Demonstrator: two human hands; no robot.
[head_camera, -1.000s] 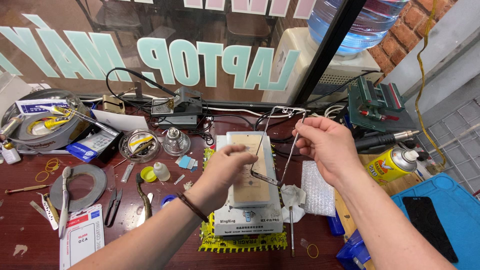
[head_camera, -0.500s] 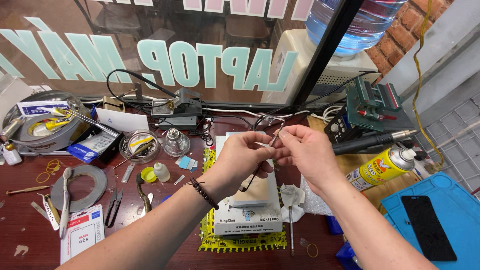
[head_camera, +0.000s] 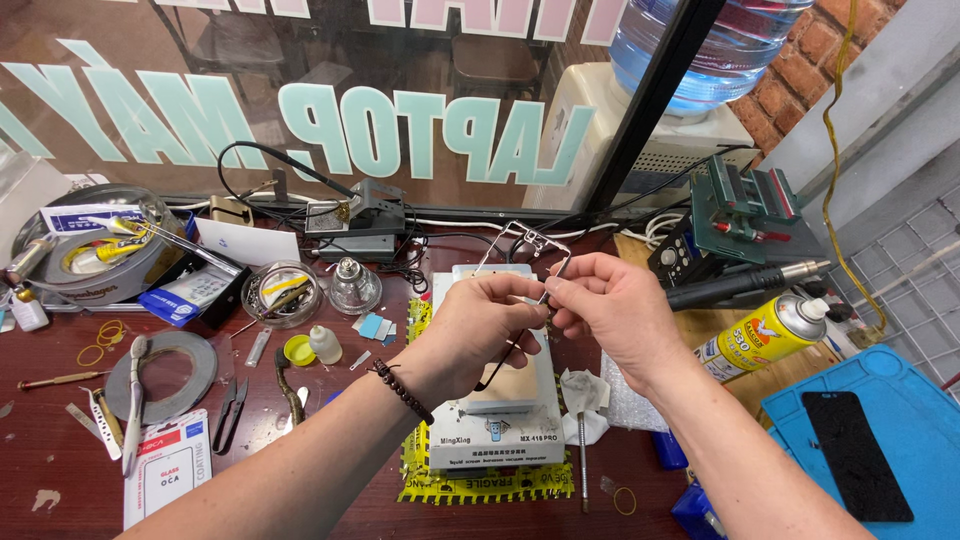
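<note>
Pinched between thumb and fingertips of the left hand and, just to its right, the right hand: a thin metal frame, both hands closed on its right edge. Held up off the bench, upper end tilted toward the far side, lower dark end hanging just above the grey heating plate without clearly touching it. Seemingly a step of close hand work on the frame itself, fingertips meeting at one spot on the rail; cannot tell what sits between them. Probably calls for a light, even grip and small moves, since so slender a frame looks easy to bend. Beaded bracelet on the left wrist. Under the plate, yellow warning tape. Right of the hands, a yellow spray can lying beside a hot-air handpiece; nearer right, a blue mat bearing a dark phone screen. Well to the left, a tape roll.
</note>
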